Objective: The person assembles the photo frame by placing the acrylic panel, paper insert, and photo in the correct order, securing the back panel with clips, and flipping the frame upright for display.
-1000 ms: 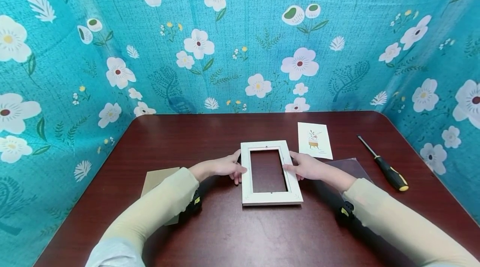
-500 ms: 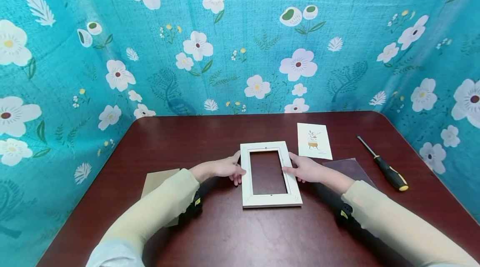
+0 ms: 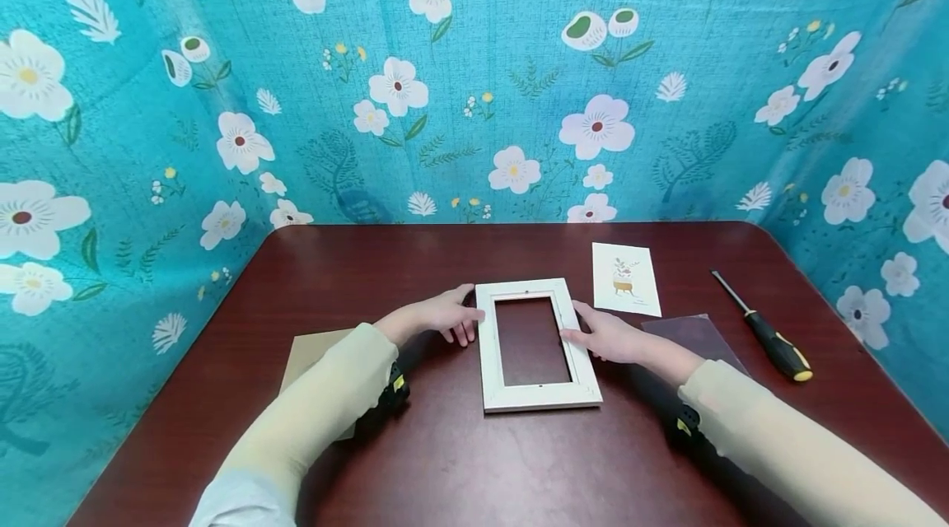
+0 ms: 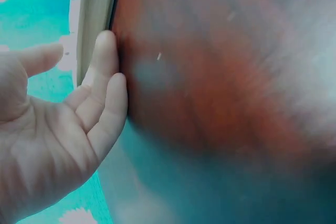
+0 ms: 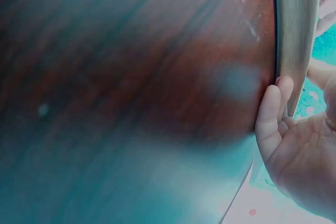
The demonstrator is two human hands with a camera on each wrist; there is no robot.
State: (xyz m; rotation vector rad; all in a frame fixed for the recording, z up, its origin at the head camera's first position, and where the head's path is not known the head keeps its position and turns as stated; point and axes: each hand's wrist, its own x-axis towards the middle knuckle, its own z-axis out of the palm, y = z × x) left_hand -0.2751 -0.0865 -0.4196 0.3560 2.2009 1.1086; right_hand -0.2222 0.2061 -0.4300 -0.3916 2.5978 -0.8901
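Observation:
A white picture frame lies on the dark red wooden table, its middle open to the tabletop. At its left edge is my left hand, fingers loosely extended. In the left wrist view, the fingertips touch the frame's side, while the thumb stands apart. My right hand holds the right rail, thumb over its face and fingers along the outer side. Some right fingers show against the frame's side in the right wrist view; the thumb is mostly hidden there.
Behind my right hand lies a white card with a printed plant picture. A clear sheet sits partly under the right forearm. Farther right is a screwdriver. A tan board is partly covered by my left sleeve. A floral curtain surrounds the table.
My left hand has slid a little up along the frame's left edge and its fingers have loosened. The right hand keeps its hold. The frame lies nearly where it was; the head view shifted slightly.

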